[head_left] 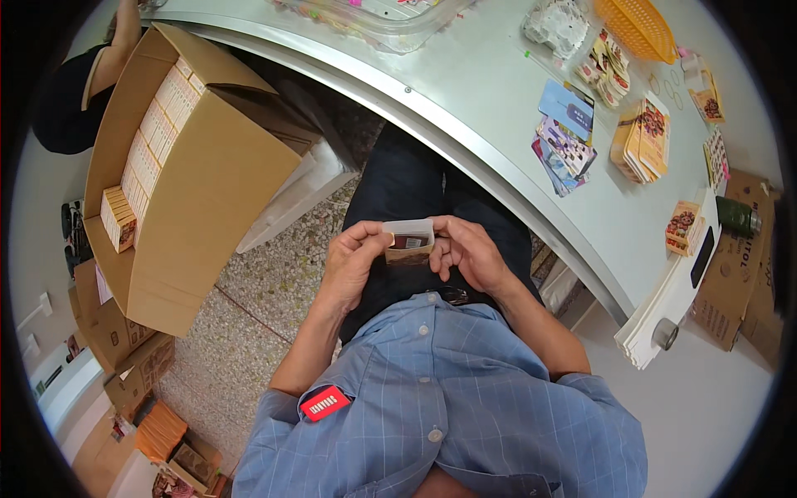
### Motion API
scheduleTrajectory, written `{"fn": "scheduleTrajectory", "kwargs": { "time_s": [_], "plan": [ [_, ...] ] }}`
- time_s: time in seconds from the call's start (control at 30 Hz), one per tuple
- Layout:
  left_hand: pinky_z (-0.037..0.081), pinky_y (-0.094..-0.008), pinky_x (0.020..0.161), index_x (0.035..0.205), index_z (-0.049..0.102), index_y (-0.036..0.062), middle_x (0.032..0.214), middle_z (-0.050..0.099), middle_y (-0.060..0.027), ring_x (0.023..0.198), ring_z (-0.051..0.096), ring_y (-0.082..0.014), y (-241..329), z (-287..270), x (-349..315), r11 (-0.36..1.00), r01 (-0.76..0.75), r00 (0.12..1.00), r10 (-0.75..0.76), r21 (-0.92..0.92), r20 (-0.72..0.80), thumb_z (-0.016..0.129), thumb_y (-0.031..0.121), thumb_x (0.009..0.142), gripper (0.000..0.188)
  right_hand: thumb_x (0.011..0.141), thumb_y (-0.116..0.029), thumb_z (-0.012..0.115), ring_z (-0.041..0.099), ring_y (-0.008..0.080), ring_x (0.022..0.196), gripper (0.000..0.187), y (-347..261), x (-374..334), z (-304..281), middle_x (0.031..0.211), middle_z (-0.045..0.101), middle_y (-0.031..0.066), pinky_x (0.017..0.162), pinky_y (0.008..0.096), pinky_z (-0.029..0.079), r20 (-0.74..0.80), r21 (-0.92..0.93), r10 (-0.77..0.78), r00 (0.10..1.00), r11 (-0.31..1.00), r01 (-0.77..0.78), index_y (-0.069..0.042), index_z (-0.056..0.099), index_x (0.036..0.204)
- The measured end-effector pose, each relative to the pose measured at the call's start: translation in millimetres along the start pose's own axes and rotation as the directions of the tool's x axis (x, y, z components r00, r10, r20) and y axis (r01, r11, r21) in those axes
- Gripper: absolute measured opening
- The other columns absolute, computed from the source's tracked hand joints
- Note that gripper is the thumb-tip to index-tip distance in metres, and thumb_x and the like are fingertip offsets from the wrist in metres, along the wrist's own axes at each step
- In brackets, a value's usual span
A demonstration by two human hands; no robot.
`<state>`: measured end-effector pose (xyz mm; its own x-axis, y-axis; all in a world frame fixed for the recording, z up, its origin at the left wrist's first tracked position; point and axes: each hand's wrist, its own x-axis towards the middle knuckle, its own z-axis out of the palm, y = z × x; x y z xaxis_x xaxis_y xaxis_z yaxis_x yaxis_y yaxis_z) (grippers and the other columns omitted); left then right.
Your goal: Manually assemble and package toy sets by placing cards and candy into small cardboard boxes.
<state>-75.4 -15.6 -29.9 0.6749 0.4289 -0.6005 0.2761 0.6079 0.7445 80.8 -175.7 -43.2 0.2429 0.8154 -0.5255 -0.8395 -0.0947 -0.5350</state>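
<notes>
Over my lap, a small open carton (408,256) is held between my two hands. Its pale flap stands up at the far side, and something dark with a white label shows inside. My left hand (355,259) pinches the carton's left edge between thumb and fingers. On the opposite side, my right hand (471,251) grips the right edge, its lower fingers curled in. Nearest to my left hand stands a large cardboard box (199,212) packed with rows of small orange-and-white cartons (158,124).
The white table (465,75) curves across the front and right. On it lie fanned cards (564,153), a stack of printed flat cartons (642,141), an orange basket (639,29) and a clear plastic tub (390,25). Another person's arm (124,41) is at far left; brown boxes (730,274) stand right.
</notes>
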Motion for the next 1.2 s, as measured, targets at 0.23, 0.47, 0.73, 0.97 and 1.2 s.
{"fn": "scheduleTrajectory", "kwargs": {
  "time_s": [0.23,0.47,0.73,0.97,1.2],
  "plan": [
    [0.052,-0.0238,0.08,0.107,0.075,-0.0004,0.096,0.074,-0.0041,0.084,0.066,-0.0082,10.2,-6.7,9.0,0.997,0.068,0.998,-0.069,0.038,0.015,0.068,0.006,0.093,0.016,0.101,-0.016,0.062,0.061,0.0073,0.061,0.026,4.2,15.9,-9.6,0.085,0.067,0.005,0.049,0.0205,0.048,0.044,-0.176,0.066,0.997,0.983,-0.058,0.003,0.066,0.119],
    [0.056,-0.0222,0.067,0.108,0.075,-0.0026,0.099,0.075,-0.0107,0.078,0.068,-0.0112,6.9,0.2,10.0,0.979,-0.074,0.995,0.085,0.191,-0.055,0.068,0.001,0.093,0.017,0.096,-0.003,0.063,0.063,0.0095,0.067,0.019,9.9,17.6,-2.8,0.109,0.067,0.0127,0.057,0.0214,0.051,0.039,-0.413,-0.261,0.965,0.875,0.254,0.006,0.072,0.11],
    [0.059,-0.0241,0.074,0.105,0.074,-0.0046,0.117,0.07,-0.0167,0.088,0.071,-0.0162,1.4,-16.2,11.6,0.891,-0.369,0.921,0.314,0.263,0.229,0.074,-0.005,0.087,0.018,0.092,0.005,0.068,0.068,0.0143,0.077,0.018,14.5,13.9,-17.5,0.116,0.067,0.0159,0.068,0.0237,0.057,0.242,-0.576,-0.389,0.889,0.68,0.454,0.004,0.073,0.109],
    [0.056,-0.0324,0.088,0.103,0.075,-0.0025,0.106,0.074,-0.0175,0.098,0.071,-0.0261,9.4,-14.7,18.1,0.615,-0.606,0.795,0.465,0.504,0.389,0.076,-0.008,0.081,0.023,0.089,0.004,0.072,0.068,0.0142,0.083,0.019,21.8,14.1,-23.2,0.11,0.07,0.0148,0.068,0.0243,0.056,0.246,-0.64,-0.519,0.819,0.547,0.539,0.002,0.074,0.108],
    [0.056,-0.0288,0.084,0.099,0.077,-0.0011,0.109,0.073,-0.0145,0.096,0.071,-0.0227,-4.2,-16.2,20.8,0.712,-0.564,0.825,0.474,0.418,0.307,0.074,-0.007,0.082,0.019,0.085,-0.003,0.079,0.066,0.0134,0.084,0.022,15.6,16.5,-18.3,0.106,0.071,0.0111,0.072,0.0243,0.052,0.273,-0.641,-0.536,0.799,0.518,0.566,0.0,0.076,0.107]
  ]
}}
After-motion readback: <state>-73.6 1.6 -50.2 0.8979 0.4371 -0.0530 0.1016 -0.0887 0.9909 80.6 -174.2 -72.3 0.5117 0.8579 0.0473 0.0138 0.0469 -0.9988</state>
